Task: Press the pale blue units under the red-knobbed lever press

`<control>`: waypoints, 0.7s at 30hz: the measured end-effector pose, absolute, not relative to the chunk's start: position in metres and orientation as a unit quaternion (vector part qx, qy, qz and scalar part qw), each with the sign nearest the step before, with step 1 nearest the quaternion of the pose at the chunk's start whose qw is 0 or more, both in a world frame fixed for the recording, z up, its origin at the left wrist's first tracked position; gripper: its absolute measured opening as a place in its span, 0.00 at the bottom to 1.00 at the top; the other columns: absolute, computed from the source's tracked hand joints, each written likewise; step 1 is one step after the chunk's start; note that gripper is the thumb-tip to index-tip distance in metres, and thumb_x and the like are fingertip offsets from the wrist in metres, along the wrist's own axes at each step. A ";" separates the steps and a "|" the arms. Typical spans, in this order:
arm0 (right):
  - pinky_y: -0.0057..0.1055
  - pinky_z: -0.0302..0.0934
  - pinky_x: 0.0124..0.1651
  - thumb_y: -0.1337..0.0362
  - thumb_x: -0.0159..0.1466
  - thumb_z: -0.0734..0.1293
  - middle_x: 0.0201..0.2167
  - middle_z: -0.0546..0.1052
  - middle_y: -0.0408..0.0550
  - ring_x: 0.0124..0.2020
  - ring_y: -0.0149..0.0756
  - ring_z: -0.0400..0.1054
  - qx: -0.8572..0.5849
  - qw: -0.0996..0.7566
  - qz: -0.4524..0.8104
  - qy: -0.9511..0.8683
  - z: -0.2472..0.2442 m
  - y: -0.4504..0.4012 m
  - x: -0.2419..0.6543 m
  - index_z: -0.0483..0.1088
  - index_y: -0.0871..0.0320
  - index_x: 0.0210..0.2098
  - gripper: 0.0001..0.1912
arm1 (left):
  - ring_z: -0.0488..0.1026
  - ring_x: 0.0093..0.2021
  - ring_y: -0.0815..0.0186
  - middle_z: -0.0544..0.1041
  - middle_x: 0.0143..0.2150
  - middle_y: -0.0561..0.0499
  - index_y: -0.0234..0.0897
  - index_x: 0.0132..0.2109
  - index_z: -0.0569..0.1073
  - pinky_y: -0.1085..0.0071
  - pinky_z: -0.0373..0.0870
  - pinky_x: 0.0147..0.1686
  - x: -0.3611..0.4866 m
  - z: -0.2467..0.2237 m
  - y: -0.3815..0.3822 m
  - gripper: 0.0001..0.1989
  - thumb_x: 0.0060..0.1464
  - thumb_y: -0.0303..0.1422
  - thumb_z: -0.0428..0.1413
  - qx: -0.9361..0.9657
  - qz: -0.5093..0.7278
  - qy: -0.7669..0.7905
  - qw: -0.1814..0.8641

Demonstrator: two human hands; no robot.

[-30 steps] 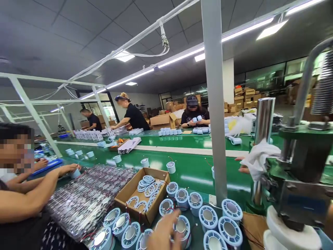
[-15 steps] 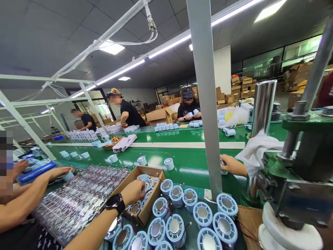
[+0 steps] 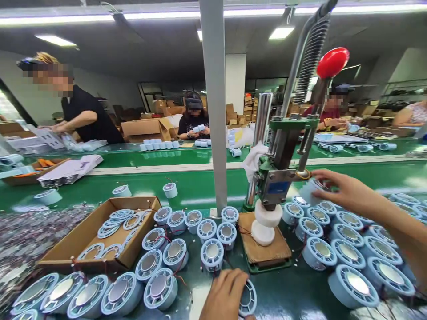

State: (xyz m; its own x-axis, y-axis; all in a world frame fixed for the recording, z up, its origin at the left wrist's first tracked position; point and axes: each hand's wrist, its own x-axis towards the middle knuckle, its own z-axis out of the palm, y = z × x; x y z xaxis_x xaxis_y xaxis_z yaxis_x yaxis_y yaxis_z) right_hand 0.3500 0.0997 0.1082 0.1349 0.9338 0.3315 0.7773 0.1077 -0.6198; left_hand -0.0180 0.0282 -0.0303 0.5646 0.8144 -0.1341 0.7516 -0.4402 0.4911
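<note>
At the bottom centre my left hand (image 3: pixel 225 293) is closed on the edge of a light-blue spoked ring (image 3: pixel 251 298), low over the green table. My right hand (image 3: pixel 335 186) grips a light-blue round housing (image 3: pixel 311 190), just right of the press. This housing is tilted and partly blurred, with the fingers over its top. Between the hands stands the green hand press (image 3: pixel 278 178), its white round pads (image 3: pixel 263 233) above a brown base board. Light-blue round units with silver discs (image 3: pixel 212 253) and thin wires stand left of the press, and more (image 3: pixel 348 251) stand right of it.
An open cardboard box (image 3: pixel 140 255) holds loose blue rings. A grey post (image 3: pixel 215 111) rises behind the units. The green belt (image 3: pixel 187 180) carries several blue units. Stacked metallic parts (image 3: pixel 20 240) lie at left. Co-workers sit or stand across the line.
The view has swung right and levelled. My left hand has left the cardboard box with a blue ring. My right hand, formerly behind the press, is now right of it with a housing.
</note>
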 end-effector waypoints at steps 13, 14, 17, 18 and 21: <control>0.37 0.60 0.64 0.77 0.40 0.56 0.57 0.70 0.47 0.63 0.41 0.61 -0.484 0.244 0.154 -0.826 0.037 -0.029 0.228 0.73 0.57 0.33 0.24 | 0.57 0.66 0.50 0.64 0.66 0.45 0.41 0.69 0.57 0.51 0.51 0.68 -0.025 0.009 0.034 0.45 0.42 0.28 0.57 0.826 0.055 0.492 0.267; 0.39 0.59 0.65 0.77 0.43 0.57 0.60 0.67 0.48 0.65 0.42 0.58 -0.496 0.274 0.140 -0.812 0.025 -0.030 0.230 0.72 0.57 0.34 0.22 | 0.56 0.67 0.48 0.62 0.67 0.43 0.40 0.70 0.55 0.49 0.50 0.68 -0.023 0.011 0.035 0.47 0.41 0.30 0.59 0.818 0.040 0.510 0.264; 0.41 0.62 0.63 0.71 0.56 0.63 0.64 0.62 0.54 0.65 0.45 0.57 -0.542 0.357 0.083 -0.756 -0.017 -0.034 0.230 0.69 0.57 0.47 0.19 | 0.56 0.66 0.45 0.61 0.68 0.43 0.39 0.69 0.55 0.47 0.53 0.66 -0.023 0.011 0.037 0.48 0.39 0.31 0.60 0.823 0.027 0.509 0.252; 0.40 0.64 0.61 0.67 0.59 0.65 0.63 0.62 0.55 0.64 0.45 0.59 -0.557 0.378 0.063 -0.737 -0.029 -0.035 0.227 0.66 0.57 0.52 0.21 | 0.57 0.65 0.47 0.63 0.67 0.44 0.41 0.69 0.56 0.49 0.55 0.66 -0.024 0.009 0.037 0.46 0.40 0.29 0.59 0.835 0.040 0.492 0.244; 0.33 0.65 0.59 0.63 0.63 0.65 0.60 0.65 0.52 0.61 0.40 0.63 -0.595 0.433 0.028 -0.677 -0.053 -0.033 0.210 0.57 0.54 0.61 0.28 | 0.63 0.62 0.51 0.68 0.64 0.46 0.45 0.68 0.58 0.51 0.61 0.63 -0.030 -0.003 0.037 0.42 0.45 0.27 0.57 0.859 0.097 0.459 0.205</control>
